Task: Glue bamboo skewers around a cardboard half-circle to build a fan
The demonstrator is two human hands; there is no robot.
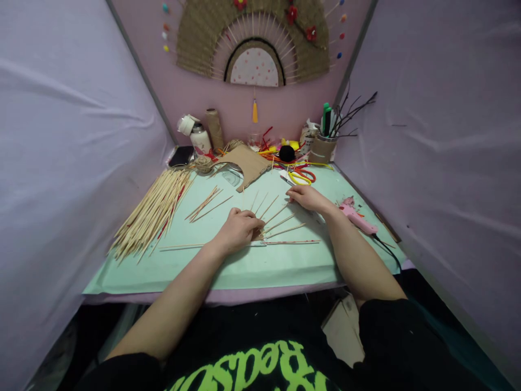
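Note:
Thin bamboo sticks [280, 222] spread like a fan on the pale green table cover, their inner ends meeting at a small brown piece [258, 234]. My left hand [238, 229] curls over that meeting point, its fingers closed on the inner ends and hiding part of them. At the outer end of one stick, my right hand [304, 196] pinches the tip between thumb and fingers. Along the near side of the fan, a straight row of sticks [293, 242] runs left and right beneath my left wrist.
A large pile of sticks [152, 212] lies left, with a few loose ones [203, 203] beside it. Cut cardboard [248, 163], scissors [303, 175] and twine [203, 164] sit behind. A pink glue gun [358, 217] with its cord lies right. A decorated fan [254, 46] hangs behind.

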